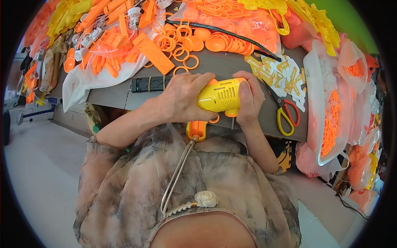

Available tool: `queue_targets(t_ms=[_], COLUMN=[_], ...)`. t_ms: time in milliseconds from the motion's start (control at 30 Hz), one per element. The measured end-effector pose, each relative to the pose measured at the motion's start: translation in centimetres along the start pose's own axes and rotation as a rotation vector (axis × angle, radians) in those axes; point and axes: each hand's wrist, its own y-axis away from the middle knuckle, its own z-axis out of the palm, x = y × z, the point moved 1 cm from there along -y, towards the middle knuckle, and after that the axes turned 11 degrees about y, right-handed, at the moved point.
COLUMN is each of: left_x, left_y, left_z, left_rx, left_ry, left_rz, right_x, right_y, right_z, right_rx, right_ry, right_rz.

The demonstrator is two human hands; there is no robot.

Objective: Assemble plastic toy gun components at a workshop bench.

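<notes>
A yellow plastic toy gun with slotted vents is held between my two hands over the table's near edge. My left hand wraps its left end, fingers curled over the top near an orange part. At the right end my right hand grips the rounded yellow cap, thumb on its face. Below my left hand hangs the yellow handle, with an orange hollow showing. A thin metal rod points down beside my right hand; what it belongs to is hidden.
On the grey table lie a black bar, orange rings, orange discs and stickers. Scissors with red and yellow handles lie right of my right hand. A white tub of orange parts stands at the right.
</notes>
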Motion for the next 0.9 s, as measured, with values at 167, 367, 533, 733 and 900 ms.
queue_targets(t_ms=[167, 367, 533, 733, 900], left_x=[-1.0, -0.7, 0.1, 0.4, 1.9], left_y=[-0.9, -0.1, -0.1, 0.6, 1.0], left_z=[0.1, -2.4, -2.2, -1.8, -2.2], left_rx=[0.068, 0.187, 0.174, 0.283, 0.279], left_ry=[0.057, 0.527, 0.862, 0.631, 0.470], left_rz=[0.078, -0.063, -0.222, 0.017, 0.095], right_x=[0.5, 2.1, 0.8, -0.7, -1.5], right_y=[-0.9, -1.6, -1.5, -1.1, -0.2], right_z=[-0.3, -1.7, -1.6, -1.1, -1.5], right_rx=[0.010, 0.224, 0.195, 0.136, 0.084], right_ry=[-0.063, -0.006, -0.205, -0.122, -0.293], right_rz=[0.051, -0.045, 0.002, -0.083, -0.090])
